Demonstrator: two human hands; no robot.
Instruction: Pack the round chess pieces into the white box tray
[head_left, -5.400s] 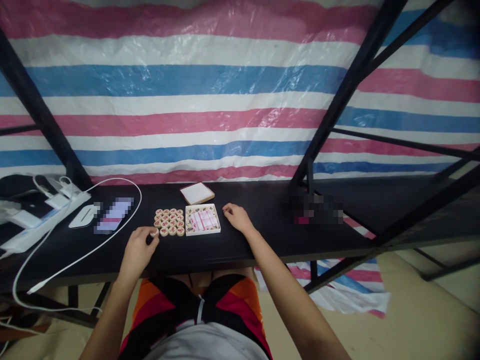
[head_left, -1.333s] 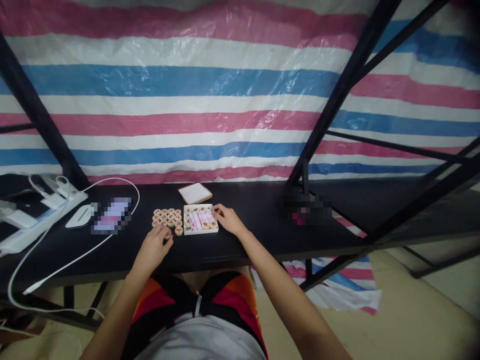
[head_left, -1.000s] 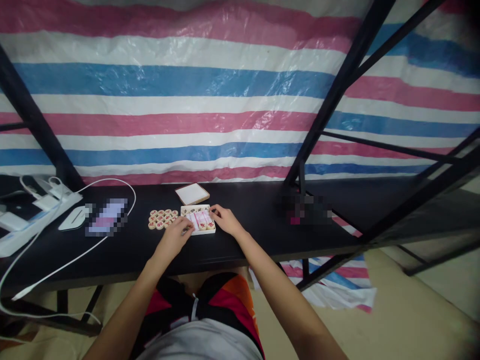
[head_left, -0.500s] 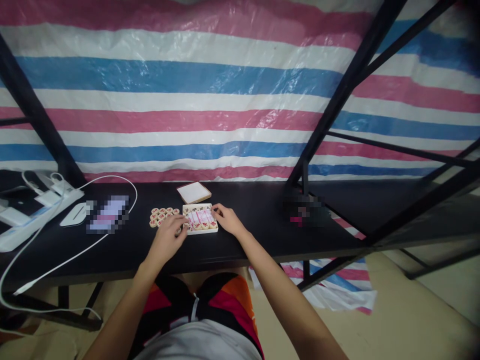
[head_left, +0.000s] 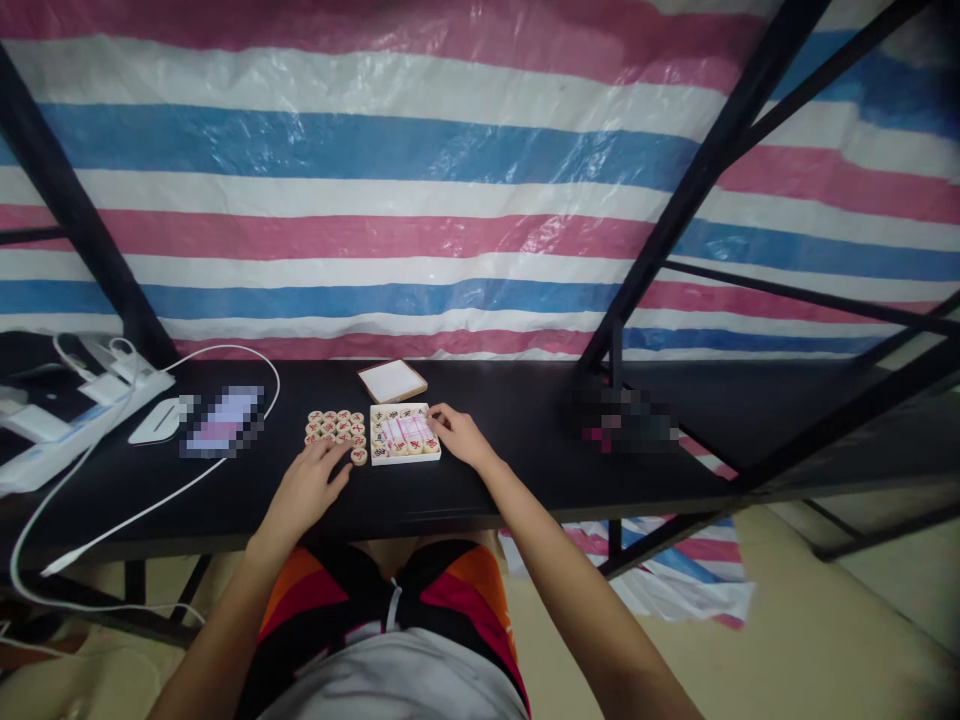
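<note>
Round pieces (head_left: 343,417): at left hand (head_left: 304,488), fingers loosely spread. White box (head_left: 406,459): at right hand (head_left: 460,438), fingers bent; whether pinching, cannot tell.

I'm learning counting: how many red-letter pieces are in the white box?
3 visible, along the near edge of the white box: left piece, middle piece, right piece. The sheet may hide more.

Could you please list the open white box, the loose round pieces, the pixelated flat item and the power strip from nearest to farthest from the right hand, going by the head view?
From the right hand:
1. Open white box, at its fingertips
2. Loose round pieces, left of the box
3. Pixelated flat item, farther left
4. Power strip, far left
</note>
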